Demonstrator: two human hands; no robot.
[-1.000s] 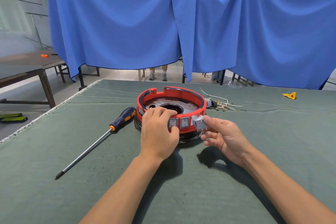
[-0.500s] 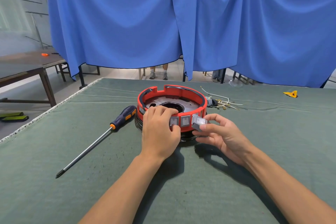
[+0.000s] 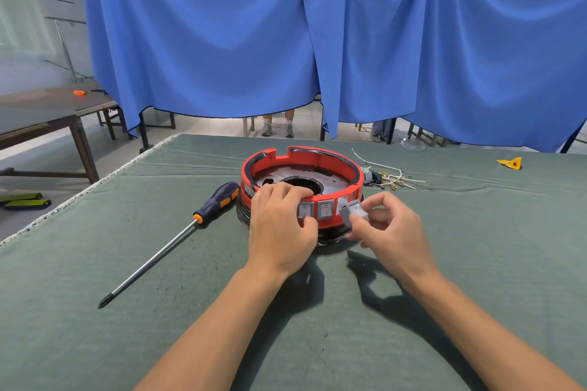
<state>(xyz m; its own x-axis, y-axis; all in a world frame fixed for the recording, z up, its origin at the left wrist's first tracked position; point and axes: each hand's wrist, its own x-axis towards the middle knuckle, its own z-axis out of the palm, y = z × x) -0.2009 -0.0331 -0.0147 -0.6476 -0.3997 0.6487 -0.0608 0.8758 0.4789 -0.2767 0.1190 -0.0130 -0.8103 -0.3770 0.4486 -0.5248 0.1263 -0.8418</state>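
Two bare forearms reach in over the green felt-covered table (image 3: 95,311). The left hand (image 3: 281,232) grips the near side of a round red housing (image 3: 317,154), its fingers curled over the rim and its thumb against the outer wall. The right hand (image 3: 392,232) pinches a small grey rocker switch (image 3: 354,212) between thumb and fingertips. It holds the switch tilted, right up against the front wall of the housing, just to the right of two more grey switches (image 3: 326,209) already seated side by side in that wall. Whether the held switch sits partly in an opening, I cannot tell.

The housing rests on a dark base near the middle of the table, open at the top, with a metal plate and a round hole inside. To its left lies a long screwdriver (image 3: 178,240), its blue and orange handle nearly touching the housing and its tip pointing toward the near left. Just behind the housing on the right lies a loose bundle of wires (image 3: 395,178), and farther right a small yellow piece (image 3: 509,163). Beyond the table hangs a blue curtain (image 3: 222,25), a person's feet (image 3: 278,129) showing beneath it, and a wooden side table (image 3: 47,111) stands off to the left.
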